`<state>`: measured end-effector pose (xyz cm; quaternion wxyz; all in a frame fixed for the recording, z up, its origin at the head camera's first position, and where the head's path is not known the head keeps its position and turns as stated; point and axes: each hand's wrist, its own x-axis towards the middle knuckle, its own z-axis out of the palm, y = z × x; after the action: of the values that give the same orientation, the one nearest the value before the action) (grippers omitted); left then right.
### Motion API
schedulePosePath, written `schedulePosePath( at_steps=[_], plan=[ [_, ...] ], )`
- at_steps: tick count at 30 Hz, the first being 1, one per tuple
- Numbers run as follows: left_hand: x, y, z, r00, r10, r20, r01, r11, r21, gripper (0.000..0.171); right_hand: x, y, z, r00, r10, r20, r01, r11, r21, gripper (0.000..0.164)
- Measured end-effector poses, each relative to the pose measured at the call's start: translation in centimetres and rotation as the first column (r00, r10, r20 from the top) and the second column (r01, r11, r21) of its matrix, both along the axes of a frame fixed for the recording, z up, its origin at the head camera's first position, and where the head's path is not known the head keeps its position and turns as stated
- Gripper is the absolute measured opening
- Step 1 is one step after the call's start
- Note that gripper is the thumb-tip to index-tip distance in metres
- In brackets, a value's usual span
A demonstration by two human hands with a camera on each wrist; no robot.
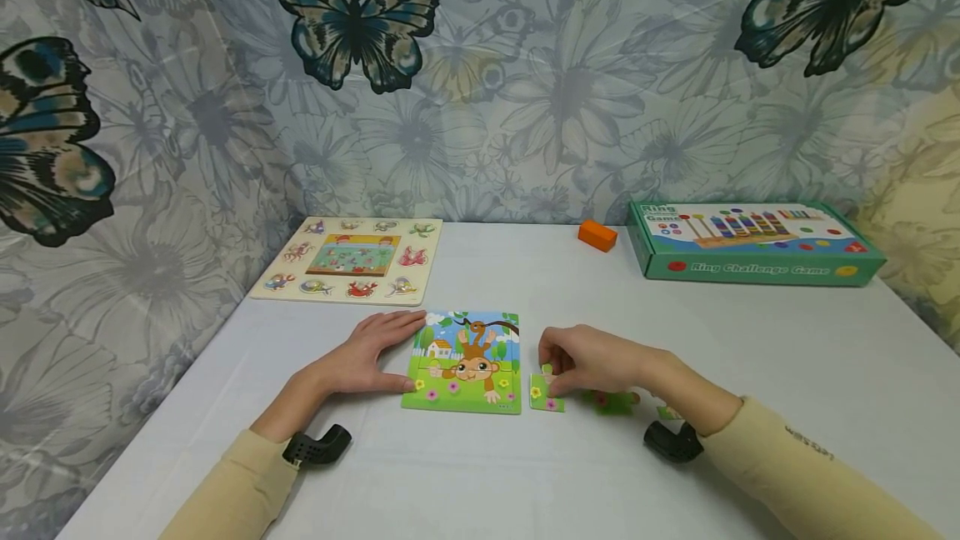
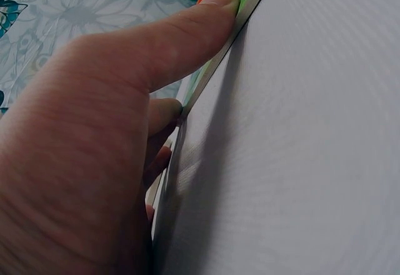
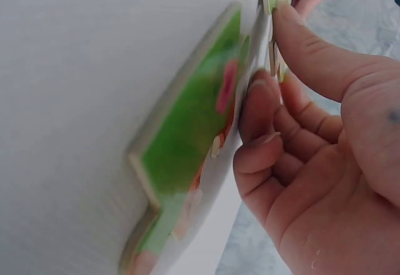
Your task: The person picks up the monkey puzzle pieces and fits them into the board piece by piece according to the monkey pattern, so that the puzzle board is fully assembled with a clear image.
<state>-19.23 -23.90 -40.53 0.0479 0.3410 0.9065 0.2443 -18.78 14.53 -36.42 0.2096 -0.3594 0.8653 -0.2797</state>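
A square monkey puzzle (image 1: 468, 369) lies flat on the table in the head view. My left hand (image 1: 372, 354) rests at its left edge, the thumb (image 2: 212, 12) touching the lower corner and the other fingers spread along the upper side. Just right of the puzzle, my right hand (image 1: 592, 361) pinches a small green puzzle piece (image 1: 538, 394) with yellow and pink flowers, between thumb and fingers. Another green puzzle piece (image 1: 615, 403) lies under the right hand and is partly hidden; in the right wrist view a green piece (image 3: 194, 119) appears large and blurred.
A cream board with sea-animal pictures (image 1: 408, 290) lies at the back left. At the back stand an orange block (image 1: 597, 235) and a green Ring Challenge Game box (image 1: 757, 267). One more puzzle piece (image 1: 667, 412) sits beneath the right wrist. A butterfly-print cloth (image 1: 480, 148) hangs behind the table.
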Motion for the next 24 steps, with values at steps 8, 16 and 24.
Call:
schedulePosePath(
  at_steps=[8, 16, 24],
  plan=[
    [0.0, 0.0, -0.1, 1.000, -0.004, -0.009, 0.004, 1.000, 0.003, 0.094, -0.9, 0.4, 0.0, 0.998, 0.005, 0.062, -0.003, 0.999, -0.042, 0.015],
    [0.0, -0.1, -0.1, 1.000, -0.003, -0.002, 0.003, 1.000, 0.003, 0.094, -1.5, 0.3, 0.6, 0.994, 0.013, 0.111, 0.001, 0.993, -0.122, 0.014],
    [0.0, -0.1, 0.0, 1.000, -0.003, -0.004, 0.003, 1.000, 0.007, 0.095, -2.1, -1.1, 1.0, 0.993, 0.035, 0.109, -0.013, 0.980, -0.199, 0.016]
  ],
)
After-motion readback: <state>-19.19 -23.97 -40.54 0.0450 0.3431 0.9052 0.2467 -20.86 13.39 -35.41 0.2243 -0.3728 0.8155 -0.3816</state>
